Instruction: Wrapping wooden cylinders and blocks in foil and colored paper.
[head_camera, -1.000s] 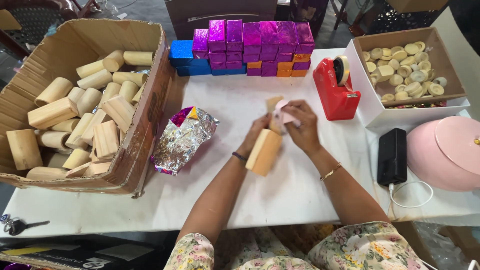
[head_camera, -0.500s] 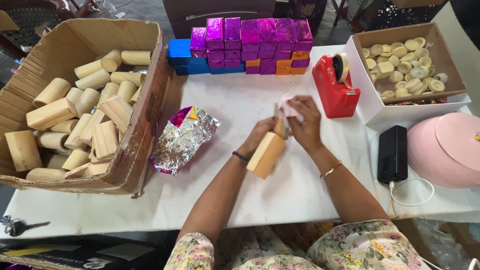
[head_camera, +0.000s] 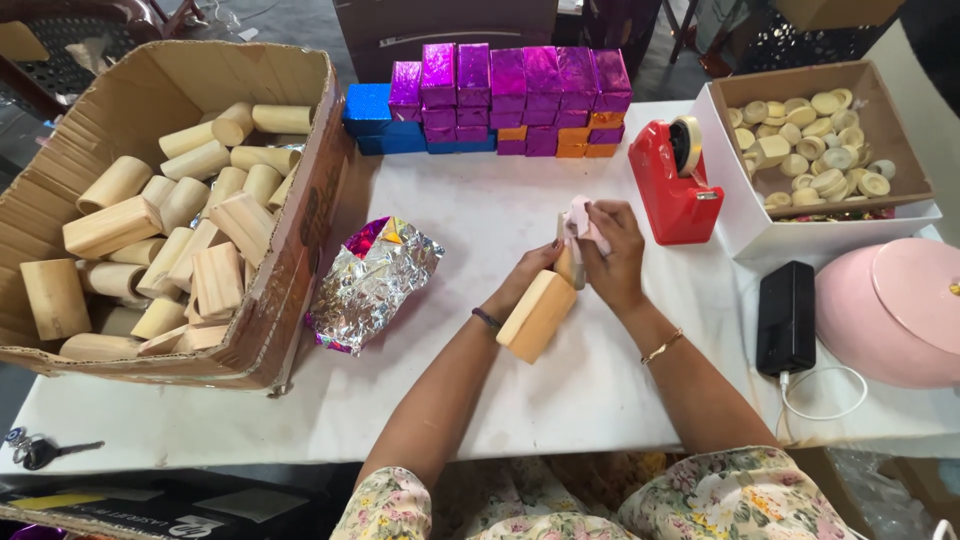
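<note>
A pale wooden block (head_camera: 537, 315) is tilted over the middle of the white table (head_camera: 560, 400). My left hand (head_camera: 528, 272) grips it from the left side. My right hand (head_camera: 612, 255) presses a small pink-white cloth (head_camera: 580, 216) against the block's upper end. A crumpled sheet of silver and pink foil (head_camera: 372, 280) lies on the table to the left of my hands.
A large cardboard box (head_camera: 300, 250) full of wooden blocks fills the left. Stacked pink, blue and orange foil-wrapped boxes (head_camera: 510, 95) stand at the back. A red tape dispenser (head_camera: 675, 180), a white box of wooden discs (head_camera: 815, 140), a black power bank (head_camera: 785, 318) and a pink lid (head_camera: 895, 310) sit right.
The block and both hands have shifted slightly; the right hand with the cloth has moved along the block's upper end.
</note>
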